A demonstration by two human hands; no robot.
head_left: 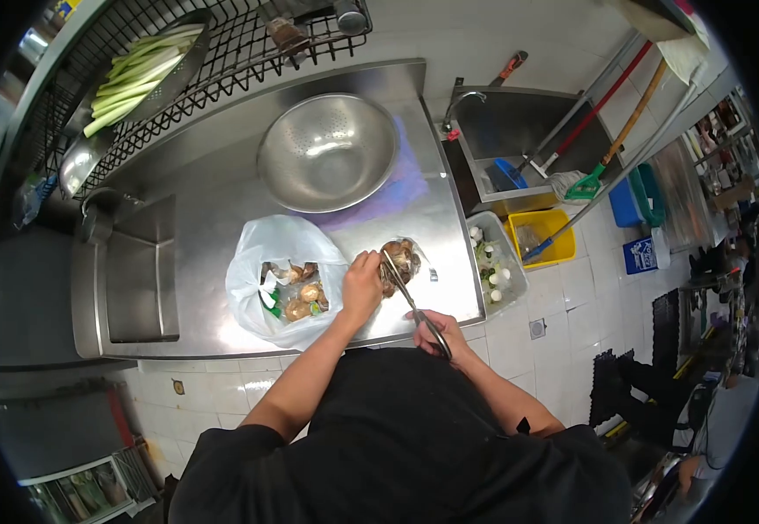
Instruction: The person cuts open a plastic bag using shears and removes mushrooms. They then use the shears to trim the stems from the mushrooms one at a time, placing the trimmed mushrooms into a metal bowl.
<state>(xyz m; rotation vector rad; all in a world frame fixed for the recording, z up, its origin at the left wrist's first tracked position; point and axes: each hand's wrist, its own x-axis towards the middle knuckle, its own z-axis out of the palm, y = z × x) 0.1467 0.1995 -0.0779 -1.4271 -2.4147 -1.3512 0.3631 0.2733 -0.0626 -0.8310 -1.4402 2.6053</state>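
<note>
Scissors [412, 301] are held in my right hand [439, 335], their blades pointing up and left to a pile of brown mushrooms [401, 260] in clear wrap on the steel counter. My left hand [362, 284] is closed at the left edge of that pile; what its fingers pinch is too small to make out. Left of my left hand, a white plastic bag [253, 247] lies open with several brown mushrooms [297, 308] in it. An empty steel colander [328, 153] rests behind, partly on a bluish-purple sheet [407, 175].
A sink [142, 271] lies at the left. Right of the counter are a grey bin [513, 297], a yellow bucket [563, 223], long-handled tools and a second sink [484, 140]. Green stalks [139, 79] sit on the wire rack [240, 48]. Another person [729, 424] is at the far right.
</note>
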